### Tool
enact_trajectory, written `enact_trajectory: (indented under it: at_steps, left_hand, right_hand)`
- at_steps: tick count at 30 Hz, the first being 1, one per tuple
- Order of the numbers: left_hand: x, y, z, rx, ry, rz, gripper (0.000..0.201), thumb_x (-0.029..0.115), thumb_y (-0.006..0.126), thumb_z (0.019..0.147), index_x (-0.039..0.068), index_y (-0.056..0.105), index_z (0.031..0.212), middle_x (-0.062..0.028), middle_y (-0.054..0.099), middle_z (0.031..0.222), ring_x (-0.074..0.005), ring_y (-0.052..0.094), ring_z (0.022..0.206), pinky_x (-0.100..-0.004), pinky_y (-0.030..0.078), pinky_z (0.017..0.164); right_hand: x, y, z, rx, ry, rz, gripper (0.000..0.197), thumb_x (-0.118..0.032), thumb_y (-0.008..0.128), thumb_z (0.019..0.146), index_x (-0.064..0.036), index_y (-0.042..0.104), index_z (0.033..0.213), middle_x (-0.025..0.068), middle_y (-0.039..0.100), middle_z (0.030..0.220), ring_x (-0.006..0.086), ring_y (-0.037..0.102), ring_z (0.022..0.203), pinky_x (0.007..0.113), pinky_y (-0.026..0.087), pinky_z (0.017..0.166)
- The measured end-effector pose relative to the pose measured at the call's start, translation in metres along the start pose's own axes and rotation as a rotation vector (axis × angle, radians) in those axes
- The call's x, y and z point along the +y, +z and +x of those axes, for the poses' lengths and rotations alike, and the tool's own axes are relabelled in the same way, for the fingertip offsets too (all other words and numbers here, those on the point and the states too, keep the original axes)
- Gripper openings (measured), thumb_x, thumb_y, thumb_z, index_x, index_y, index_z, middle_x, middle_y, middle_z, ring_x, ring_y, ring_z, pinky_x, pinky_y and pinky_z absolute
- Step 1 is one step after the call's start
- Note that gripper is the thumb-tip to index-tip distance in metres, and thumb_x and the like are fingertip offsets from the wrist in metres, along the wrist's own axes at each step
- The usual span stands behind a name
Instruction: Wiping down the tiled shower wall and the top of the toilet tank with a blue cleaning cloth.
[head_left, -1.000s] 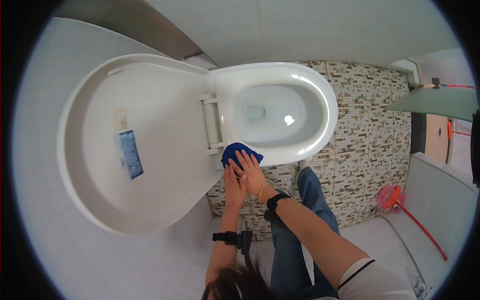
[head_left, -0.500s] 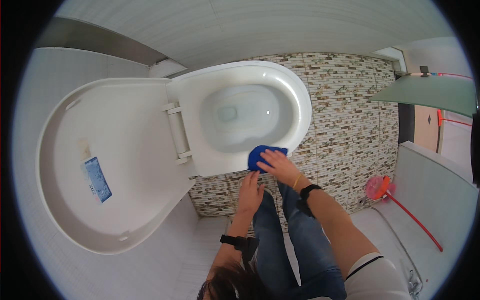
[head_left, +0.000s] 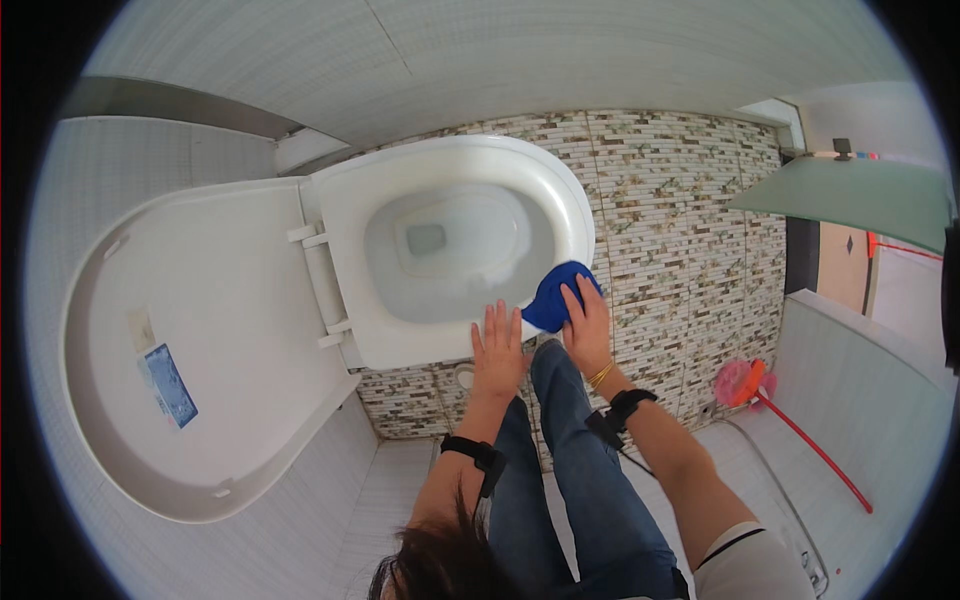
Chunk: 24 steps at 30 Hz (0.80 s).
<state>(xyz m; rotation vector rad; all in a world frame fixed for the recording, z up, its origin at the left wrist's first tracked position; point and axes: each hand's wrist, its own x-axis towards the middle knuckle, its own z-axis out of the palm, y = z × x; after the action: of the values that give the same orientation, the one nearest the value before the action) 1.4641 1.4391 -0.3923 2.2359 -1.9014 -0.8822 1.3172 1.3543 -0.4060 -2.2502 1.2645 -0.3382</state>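
A white toilet seat point(head_left: 400, 345) lies down over the bowl, and the wide white lid point(head_left: 240, 260) is swung back to the left. My right hand point(head_left: 588, 328) presses a folded blue cloth point(head_left: 552, 297) onto the seat's rounded front edge, on the near right side. Its fingers curl over the cloth; what lies under them is hidden. My left hand point(head_left: 498, 352) rests with fingers outstretched on the near edge of the seat, just left of the cloth, holding nothing. Shallow water point(head_left: 426, 239) stands in the bowl.
Mosaic-patterned floor tiles point(head_left: 690, 230) surround the toilet. A red-handled brush point(head_left: 815, 447) with a pink head leans at the right, beside a grey hose point(head_left: 775, 475). A frosted glass shelf point(head_left: 850, 200) juts in at upper right. A blue label point(head_left: 171, 386) is on the lid.
The blue cloth and my right hand have slid right along the seat rim toward its front. My left hand has moved onto the seat edge, fingers spread. The view has shifted slightly.
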Motion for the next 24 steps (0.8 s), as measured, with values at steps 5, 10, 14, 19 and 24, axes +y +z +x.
enact_trajectory:
  at_steps: [5,10,14,19,24]
  left_hand:
    - [0.018,0.021,0.016,-0.006,0.047,-0.018,0.089,0.027,0.07,0.063,0.0,0.021,0.132,-0.0187,0.019,0.138,-0.0321,0.015,0.13,-0.052,0.015,0.1]
    - [0.027,0.022,0.038,0.036,-0.042,-0.073,0.087,0.03,0.067,0.067,-0.002,0.019,0.132,-0.0197,0.018,0.138,-0.0334,0.015,0.129,-0.0525,0.015,0.1]
    - [0.028,0.011,0.046,0.024,-0.019,-0.071,0.085,0.031,0.065,0.068,-0.002,0.019,0.132,-0.0203,0.017,0.138,-0.0339,0.016,0.129,-0.0524,0.015,0.1]
    - [-0.002,-0.012,0.043,0.088,-0.165,-0.059,0.08,0.033,0.062,0.072,0.0,0.02,0.132,-0.02,0.017,0.139,-0.0336,0.014,0.129,-0.0506,0.014,0.101]
    - [-0.078,-0.04,0.029,0.268,-0.36,0.0,0.08,0.028,0.061,0.074,-0.003,0.017,0.132,-0.022,0.014,0.139,-0.0358,0.011,0.129,-0.0507,0.011,0.102]
  right_hand:
    - [-0.002,0.024,0.002,0.02,0.075,0.049,0.06,-0.012,0.053,0.076,0.0006,0.028,0.129,0.0278,0.017,0.135,0.0438,0.021,0.123,0.047,0.021,0.1]
    - [0.008,0.022,0.046,0.108,0.101,0.052,0.067,-0.021,0.061,0.074,-0.0017,0.028,0.129,0.0267,0.018,0.135,0.0442,0.019,0.123,0.048,0.022,0.099]
    - [0.016,0.019,0.09,0.102,0.037,-0.08,0.067,-0.017,0.062,0.072,-0.003,0.028,0.129,0.0243,0.02,0.135,0.0419,0.022,0.122,0.048,0.023,0.099]
    - [0.027,0.01,0.142,0.056,-0.089,-0.115,0.065,-0.014,0.062,0.07,-0.0037,0.032,0.127,0.0223,0.028,0.131,0.0386,0.029,0.119,0.045,0.025,0.099]
    - [0.006,0.019,0.194,0.07,-0.175,-0.176,0.055,-0.019,0.059,0.074,-0.0036,0.037,0.123,0.018,0.037,0.127,0.0346,0.034,0.117,0.043,0.028,0.097]
